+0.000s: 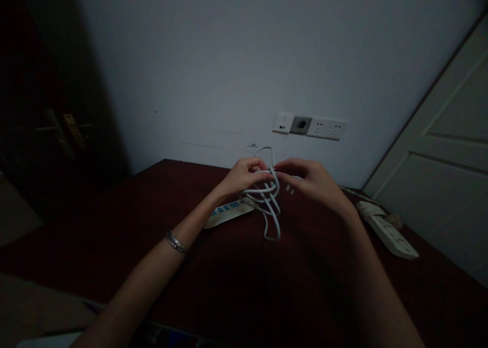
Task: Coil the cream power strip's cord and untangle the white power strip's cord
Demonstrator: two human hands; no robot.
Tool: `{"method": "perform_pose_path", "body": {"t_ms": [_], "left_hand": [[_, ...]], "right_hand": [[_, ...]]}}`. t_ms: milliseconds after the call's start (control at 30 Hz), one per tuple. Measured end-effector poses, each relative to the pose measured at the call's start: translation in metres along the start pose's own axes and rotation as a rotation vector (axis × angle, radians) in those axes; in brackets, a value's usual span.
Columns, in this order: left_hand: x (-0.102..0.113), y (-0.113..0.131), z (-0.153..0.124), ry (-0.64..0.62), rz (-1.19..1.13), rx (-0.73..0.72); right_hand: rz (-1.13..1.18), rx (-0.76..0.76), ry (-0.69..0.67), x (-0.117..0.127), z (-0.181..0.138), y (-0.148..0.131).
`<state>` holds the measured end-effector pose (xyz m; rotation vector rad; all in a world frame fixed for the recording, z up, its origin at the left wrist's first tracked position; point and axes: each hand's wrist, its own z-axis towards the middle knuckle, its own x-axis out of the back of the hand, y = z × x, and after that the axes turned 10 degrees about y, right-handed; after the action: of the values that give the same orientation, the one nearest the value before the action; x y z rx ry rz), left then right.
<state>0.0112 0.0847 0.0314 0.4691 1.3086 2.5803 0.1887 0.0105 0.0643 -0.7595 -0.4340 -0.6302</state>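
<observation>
My left hand [244, 176] and my right hand [308, 181] meet above the dark red table [114, 226], both pinched on a white cable [269, 206]. The cable hangs from my fingers in several loose loops, and one loop stands up above my hands. It runs down to a white power strip [227, 214] with blue switches, which lies flat on the table below my left hand. A silver bracelet [175, 242] sits on my left wrist. What looks like the plug's prongs shows near my right fingers.
A second white power strip [389, 231] with its bundled cord lies at the table's right edge. Wall sockets [309, 126] sit on the white wall just behind the table. A white door [446, 175] stands at right, a dark door with a handle [64, 129] at left.
</observation>
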Motion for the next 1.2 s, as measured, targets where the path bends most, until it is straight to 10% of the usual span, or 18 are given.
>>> {"method": "perform_pose_path", "body": {"t_ms": [233,600,1200], "left_hand": [[0.008,-0.001,0.001,0.125,-0.073,-0.048],[0.011,-0.004,-0.003,-0.226,-0.03,0.022],[0.006,-0.005,-0.002,0.011,0.024,-0.265]], "right_hand": [[0.003,-0.085,0.03,0.011,-0.004,-0.004],[-0.055,-0.061,0.147,0.011,-0.003,-0.006],[-0.033,0.007,0.106,-0.002,0.003,0.003]]}}
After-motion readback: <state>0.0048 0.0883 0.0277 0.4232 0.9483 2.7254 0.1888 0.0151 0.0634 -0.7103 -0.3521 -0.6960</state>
